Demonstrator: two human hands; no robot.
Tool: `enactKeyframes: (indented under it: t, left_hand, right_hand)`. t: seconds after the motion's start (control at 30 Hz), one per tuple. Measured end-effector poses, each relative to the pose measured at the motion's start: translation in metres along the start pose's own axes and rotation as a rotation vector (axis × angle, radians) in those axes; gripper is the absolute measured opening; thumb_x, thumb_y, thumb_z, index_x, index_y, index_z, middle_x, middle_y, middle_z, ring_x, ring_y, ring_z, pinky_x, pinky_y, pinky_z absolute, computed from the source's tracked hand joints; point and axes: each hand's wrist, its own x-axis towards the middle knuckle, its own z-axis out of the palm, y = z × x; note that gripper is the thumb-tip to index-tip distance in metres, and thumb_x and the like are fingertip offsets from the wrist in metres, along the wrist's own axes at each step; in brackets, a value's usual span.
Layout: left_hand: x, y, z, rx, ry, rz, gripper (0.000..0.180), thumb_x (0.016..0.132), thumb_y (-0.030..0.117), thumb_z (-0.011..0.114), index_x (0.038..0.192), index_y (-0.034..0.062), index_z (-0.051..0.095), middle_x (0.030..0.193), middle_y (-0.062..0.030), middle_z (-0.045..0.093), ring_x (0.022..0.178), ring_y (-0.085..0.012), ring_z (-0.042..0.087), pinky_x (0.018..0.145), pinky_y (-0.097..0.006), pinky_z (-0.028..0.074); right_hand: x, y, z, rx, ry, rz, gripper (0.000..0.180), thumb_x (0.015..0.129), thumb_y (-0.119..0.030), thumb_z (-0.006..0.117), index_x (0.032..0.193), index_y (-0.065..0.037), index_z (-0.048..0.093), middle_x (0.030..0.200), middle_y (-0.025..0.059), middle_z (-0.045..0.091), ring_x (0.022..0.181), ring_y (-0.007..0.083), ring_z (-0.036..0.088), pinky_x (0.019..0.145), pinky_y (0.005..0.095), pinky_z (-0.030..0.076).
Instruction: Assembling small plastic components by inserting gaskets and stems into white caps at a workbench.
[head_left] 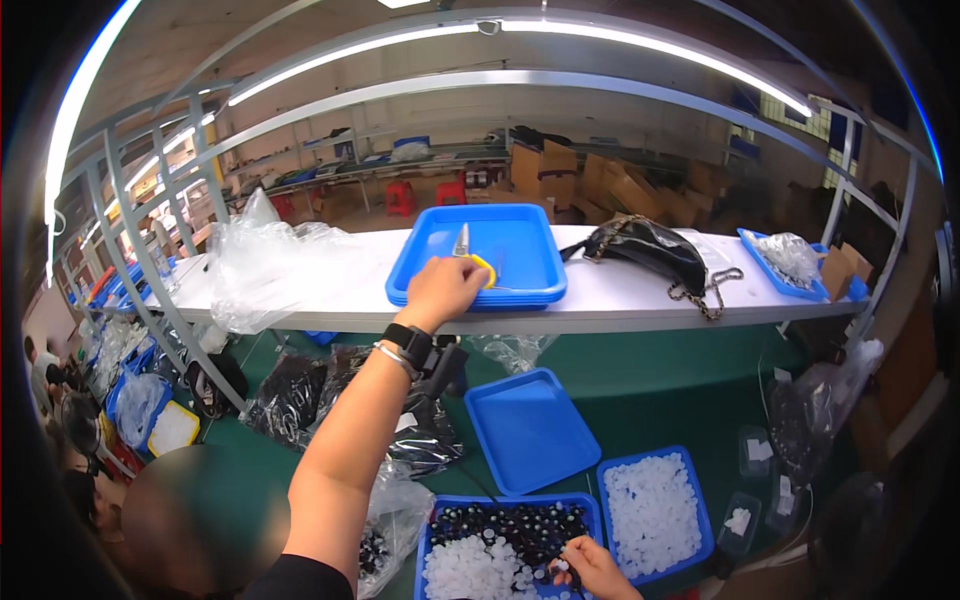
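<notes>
A small round yellow object (485, 268) lies in the stack of shallow blue plastic trays (520, 262) on the white shelf (620, 290), and the left hand (440, 290) is curled over it, knuckles up; whether the fingers have actually closed on it I cannot tell. A slim silvery tool (462, 240) stands just behind that hand in the same tray. Down on the green table (650, 390), the right hand (595, 568) pinches a small white cap among the mixed black and white caps in the nearest blue bin (510, 545). Just beside it, a second blue bin (655, 515) holds only white caps, and an empty blue tray (530, 430) lies behind them. A black handbag with a chain strap (650, 255) rests on the shelf, right of the tray stack; clear plastic bags (265, 265) are heaped at its left end, and brown cardboard cartons (600, 185) are stacked far behind.
</notes>
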Motion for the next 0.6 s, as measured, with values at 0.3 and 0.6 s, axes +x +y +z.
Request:
enactKeyframes:
  t: [0.3, 0.6]
  left_hand:
    - [0.004, -0.018, 0.006, 0.134, 0.087, 0.079, 0.047, 0.093, 0.046, 0.052, 0.087, 0.0026, 0.069, 0.071, -0.0162, 0.065, 0.068, -0.0321, 0.064, 0.062, -0.038, 0.046]
    - [-0.004, -0.037, 0.001, -0.155, 0.285, 0.375, 0.027, 0.093, 0.025, 0.060, 0.092, -0.0007, 0.068, 0.081, -0.0116, 0.067, 0.076, -0.0220, 0.063, 0.071, -0.032, 0.047]
  right_hand:
    - [0.010, 0.016, -0.013, -0.036, -0.004, 0.055, 0.015, 0.102, -0.018, 0.047, 0.098, -0.003, 0.050, 0.085, 0.0056, 0.061, 0.070, 0.0120, 0.065, 0.059, 0.0227, 0.047]
    - [0.006, 0.014, -0.007, -0.075, -0.005, 0.077, 0.015, 0.101, -0.018, 0.048, 0.098, -0.003, 0.050, 0.084, 0.0060, 0.063, 0.067, 0.0127, 0.065, 0.057, 0.0227, 0.047]
